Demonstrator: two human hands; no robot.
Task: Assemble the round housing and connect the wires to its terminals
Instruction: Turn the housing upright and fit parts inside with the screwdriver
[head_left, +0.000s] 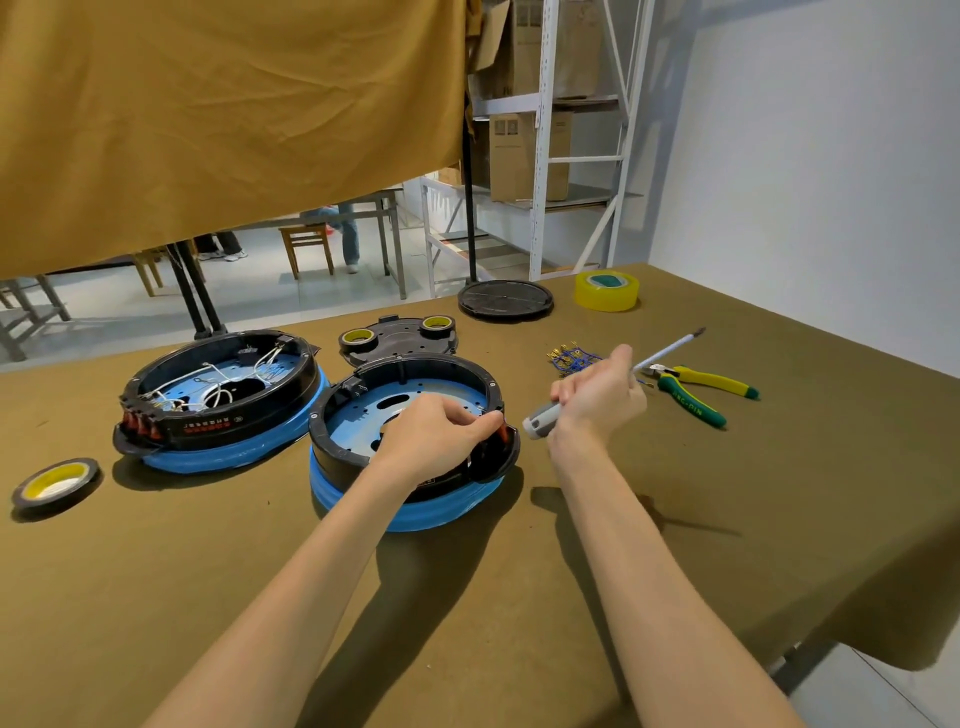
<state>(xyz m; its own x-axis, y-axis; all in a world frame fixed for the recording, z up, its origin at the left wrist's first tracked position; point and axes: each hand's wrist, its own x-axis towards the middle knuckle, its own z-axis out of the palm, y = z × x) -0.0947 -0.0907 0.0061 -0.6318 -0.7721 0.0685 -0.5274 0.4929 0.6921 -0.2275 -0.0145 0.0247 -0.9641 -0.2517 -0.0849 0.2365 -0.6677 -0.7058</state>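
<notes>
Left hand (434, 434) pinches housing (363, 457) rim; right hand (597, 395) grips screwdriver (660, 356).

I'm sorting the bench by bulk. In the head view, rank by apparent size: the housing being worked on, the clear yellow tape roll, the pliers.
1. housing, clearly largest.
2. pliers.
3. clear yellow tape roll, though it lies farther from the camera, so its rank against the pliers is unsure.
</notes>
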